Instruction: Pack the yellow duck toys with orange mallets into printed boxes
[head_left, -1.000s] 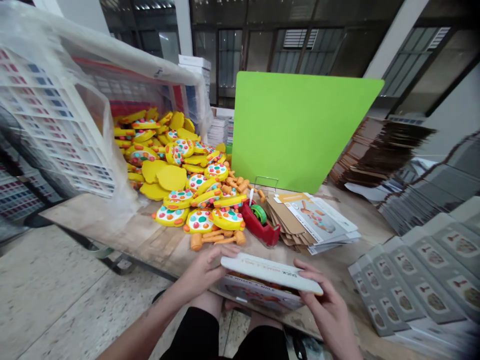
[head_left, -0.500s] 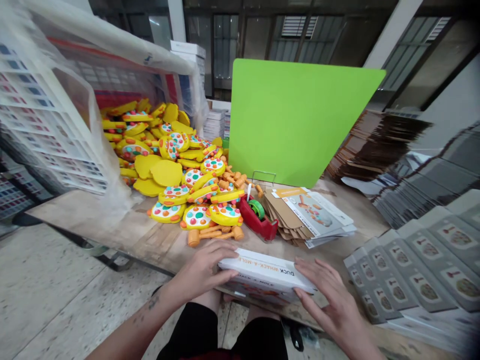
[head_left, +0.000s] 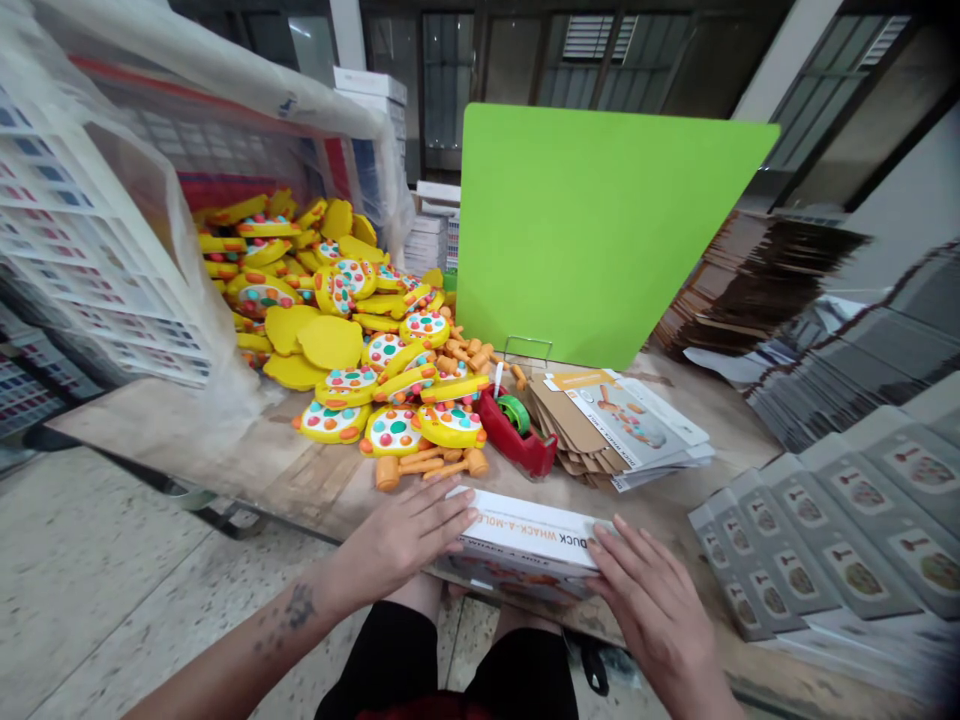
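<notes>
Head view: both hands, left hand (head_left: 397, 540) and right hand (head_left: 652, 610), press flat on the toy box (head_left: 525, 535), fingers spread, box between them at the table (head_left: 315, 480) edge; press evenly so the flap seats squarely.

The left hand (head_left: 405, 535) and right hand (head_left: 652, 600) cover both ends of the box (head_left: 525, 535), so its lettering reads only in part. The crate (head_left: 82, 210) and the packed boxes (head_left: 840, 540) run off frame, blurred.
</notes>
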